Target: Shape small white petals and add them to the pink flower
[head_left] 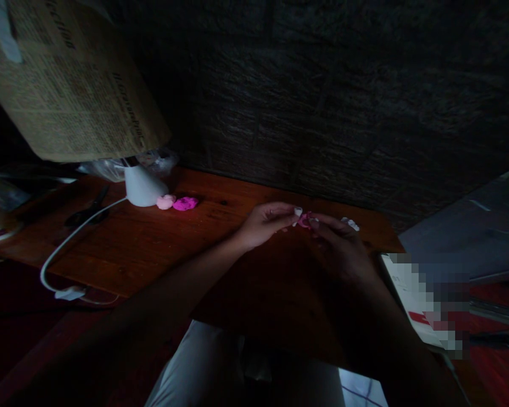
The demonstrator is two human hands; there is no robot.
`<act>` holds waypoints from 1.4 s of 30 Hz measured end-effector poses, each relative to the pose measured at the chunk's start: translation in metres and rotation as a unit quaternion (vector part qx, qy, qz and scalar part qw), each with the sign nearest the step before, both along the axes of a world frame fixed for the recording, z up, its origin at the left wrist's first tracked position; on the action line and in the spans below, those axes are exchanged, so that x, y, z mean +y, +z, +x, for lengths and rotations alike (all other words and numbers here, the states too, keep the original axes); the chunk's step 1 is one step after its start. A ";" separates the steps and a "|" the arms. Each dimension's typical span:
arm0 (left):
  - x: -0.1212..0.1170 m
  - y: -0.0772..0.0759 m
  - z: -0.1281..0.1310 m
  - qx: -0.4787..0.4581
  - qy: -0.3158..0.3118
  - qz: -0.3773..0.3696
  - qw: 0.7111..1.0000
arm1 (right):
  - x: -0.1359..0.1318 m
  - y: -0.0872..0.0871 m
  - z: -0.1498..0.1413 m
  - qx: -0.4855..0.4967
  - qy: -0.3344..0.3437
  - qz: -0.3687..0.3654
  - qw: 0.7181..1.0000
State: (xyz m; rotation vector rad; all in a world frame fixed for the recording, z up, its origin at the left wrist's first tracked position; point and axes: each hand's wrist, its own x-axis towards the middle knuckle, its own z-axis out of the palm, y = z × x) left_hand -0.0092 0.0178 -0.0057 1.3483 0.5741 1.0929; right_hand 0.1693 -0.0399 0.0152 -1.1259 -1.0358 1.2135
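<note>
My left hand [266, 221] and my right hand [341, 243] meet above the wooden table, fingertips close together. Between them is a small pink piece of modelling clay [304, 220], pinched from both sides. Bits of white show at the fingertips; the dim light hides whether they belong to the clay. Just behind my right fingers lies a white crumpled piece [350, 224]. Further left, a pale pink clay lump [165, 202] touches a bright magenta clay lump [185, 203].
A lamp with a newspaper-print shade [89, 96] and white base [142, 186] stands at the left, its cord [53, 257] hanging over the table edge. Dark scissors [89, 210] lie near it. A partly blurred white box-like object [407, 294] sits at the right. A dark wall backs the table [220, 226].
</note>
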 end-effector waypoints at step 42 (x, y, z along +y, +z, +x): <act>-0.007 -0.003 -0.001 0.183 0.093 0.280 0.938 | 0.002 -0.003 -0.004 0.012 -0.005 -0.040 0.999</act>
